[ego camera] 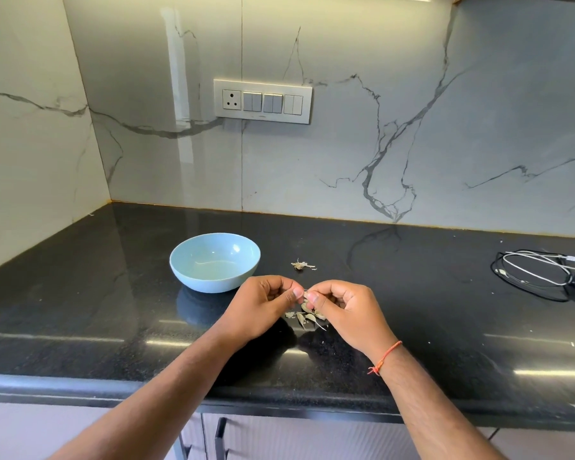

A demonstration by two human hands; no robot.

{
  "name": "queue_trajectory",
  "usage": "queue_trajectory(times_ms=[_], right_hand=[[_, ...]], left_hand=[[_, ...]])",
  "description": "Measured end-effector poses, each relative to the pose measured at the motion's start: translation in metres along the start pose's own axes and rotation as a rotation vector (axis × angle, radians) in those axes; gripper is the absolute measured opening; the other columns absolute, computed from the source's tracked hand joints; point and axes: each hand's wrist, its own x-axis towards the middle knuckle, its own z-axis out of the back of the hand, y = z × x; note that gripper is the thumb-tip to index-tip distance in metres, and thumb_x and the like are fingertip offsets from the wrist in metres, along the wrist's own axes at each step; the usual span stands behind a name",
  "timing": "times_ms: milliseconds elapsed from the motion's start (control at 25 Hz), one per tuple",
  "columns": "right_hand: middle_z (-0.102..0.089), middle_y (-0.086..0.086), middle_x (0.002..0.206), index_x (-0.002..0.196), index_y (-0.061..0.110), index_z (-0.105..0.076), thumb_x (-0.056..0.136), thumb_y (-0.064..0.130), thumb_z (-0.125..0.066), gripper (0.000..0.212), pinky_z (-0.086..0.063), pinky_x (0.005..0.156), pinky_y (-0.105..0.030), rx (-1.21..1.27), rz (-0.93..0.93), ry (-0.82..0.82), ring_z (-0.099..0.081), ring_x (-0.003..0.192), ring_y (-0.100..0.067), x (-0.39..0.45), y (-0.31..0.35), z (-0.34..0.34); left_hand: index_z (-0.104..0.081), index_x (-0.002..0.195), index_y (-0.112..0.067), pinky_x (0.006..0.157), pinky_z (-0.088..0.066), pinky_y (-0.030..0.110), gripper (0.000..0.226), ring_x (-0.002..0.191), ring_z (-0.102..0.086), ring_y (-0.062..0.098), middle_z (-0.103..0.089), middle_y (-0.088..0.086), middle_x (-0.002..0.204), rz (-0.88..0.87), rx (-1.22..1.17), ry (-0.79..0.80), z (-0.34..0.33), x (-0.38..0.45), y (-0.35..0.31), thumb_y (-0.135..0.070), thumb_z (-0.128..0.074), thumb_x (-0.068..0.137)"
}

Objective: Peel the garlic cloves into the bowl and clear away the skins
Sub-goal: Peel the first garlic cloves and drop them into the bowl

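Black countertop (80, 310): both hands, left (263, 307) and right (342, 310), pinch one garlic clove (305, 295) beside the bowl (214, 262).

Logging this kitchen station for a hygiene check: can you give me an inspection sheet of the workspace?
Surface: glossy black granite counter, light specks.
Job's things: pale blue round bowl, looks empty; small garlic clove pinched between both hands.
Clutter: papery skins under the hands; dry root stub behind.
Grippers: left hand and right hand both pinch the clove.
Cables: white and black leads, far right.
Surroundings: marble-look backsplash, switch panel.
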Motion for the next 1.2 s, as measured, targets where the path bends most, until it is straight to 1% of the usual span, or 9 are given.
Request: queue_trajectory(times_ms=[160,280,440,520,640,800,960,1040,1200], right_hand=[[-0.075,0.013,0.076,0.093,0.022,-0.081,0.1,0.022,-0.071,0.012,-0.051,0.067,-0.013,-0.141,0.061,-0.079,-0.069,0.072,-0.003,0.0,-0.003,-0.003],[-0.076,0.012,0.076,0.092,0.019,-0.083,0.098,0.02,-0.074,0.01,-0.049,0.064,-0.009,-0.175,0.099,-0.158,-0.069,0.071,-0.002,-0.001,-0.003,-0.003],[-0.081,0.006,0.08,0.093,0.019,-0.083,0.096,0.014,-0.077,0.009,-0.053,0.068,-0.012,0.02,-0.011,-0.145,-0.07,0.071,0.001,0.0,-0.003,0.001],[-0.081,0.004,0.083,0.095,0.021,-0.084,0.093,0.013,-0.079,0.01,-0.057,0.068,-0.019,0.062,-0.042,-0.145,-0.072,0.073,-0.004,0.001,-0.004,0.001],[-0.081,0.007,0.083,0.094,0.024,-0.083,0.093,0.014,-0.079,0.011,-0.061,0.072,-0.023,0.054,-0.062,-0.234,-0.074,0.076,-0.011,0.003,-0.008,0.003],[-0.078,0.018,0.08,0.094,0.025,-0.084,0.092,0.016,-0.081,0.009,-0.054,0.069,-0.012,0.018,-0.078,-0.331,-0.069,0.072,0.0,0.004,-0.012,0.005],[-0.078,0.018,0.08,0.093,0.025,-0.084,0.092,0.018,-0.081,0.008,-0.051,0.067,-0.009,0.021,-0.077,-0.328,-0.069,0.073,0.001,0.006,-0.014,0.004],[-0.078,0.015,0.08,0.093,0.026,-0.083,0.092,0.02,-0.081,0.006,-0.052,0.067,-0.01,0.017,-0.084,-0.335,-0.07,0.074,-0.001,0.007,-0.015,0.005],[-0.078,0.011,0.078,0.093,0.025,-0.083,0.093,0.02,-0.08,0.006,-0.054,0.067,-0.013,0.006,-0.072,-0.345,-0.069,0.073,-0.003,0.007,-0.017,0.006]], left_hand=[[-0.079,0.09,-0.02,0.073,-0.055,0.014,0.015,0.072,-0.07,-0.002,-0.079,-0.009,0.078,-0.007,0.057,-0.042,-0.002,0.0,0.001,-0.023,-0.071,0.103],[-0.079,0.092,-0.022,0.077,-0.061,0.021,0.013,0.076,-0.074,0.0,-0.082,-0.006,0.083,-0.017,0.122,-0.073,-0.006,0.001,0.004,-0.027,-0.073,0.102],[-0.08,0.09,-0.025,0.066,-0.048,0.009,0.012,0.065,-0.062,-0.006,-0.076,-0.013,0.076,0.02,0.183,-0.205,-0.005,0.003,0.006,-0.027,-0.074,0.101],[-0.08,0.091,-0.026,0.066,-0.05,0.01,0.009,0.066,-0.065,-0.004,-0.078,-0.013,0.077,0.03,0.242,-0.216,-0.008,0.003,0.002,-0.028,-0.076,0.099],[-0.08,0.096,-0.025,0.068,-0.054,0.017,0.009,0.074,-0.071,0.005,-0.079,-0.011,0.083,-0.016,0.456,-0.179,-0.014,0.018,-0.021,-0.03,-0.074,0.1],[-0.084,0.096,-0.017,0.078,-0.058,0.03,0.012,0.087,-0.075,0.018,-0.082,-0.001,0.092,-0.033,0.787,-0.043,-0.014,0.085,-0.043,-0.022,-0.073,0.097],[-0.082,0.085,-0.013,0.069,-0.058,0.034,0.01,0.081,-0.075,0.029,-0.079,0.006,0.084,0.049,1.038,0.083,-0.013,0.122,-0.03,-0.02,-0.079,0.09],[-0.083,0.096,-0.012,0.076,-0.062,0.038,0.011,0.089,-0.075,0.035,-0.079,0.01,0.096,0.049,1.138,0.161,-0.012,0.127,-0.024,-0.012,-0.073,0.091],[-0.074,0.135,-0.021,0.099,-0.059,0.041,0.046,0.121,-0.069,0.032,-0.069,0.006,0.134,-0.047,1.192,0.191,-0.007,0.126,-0.016,-0.006,-0.071,0.091]])
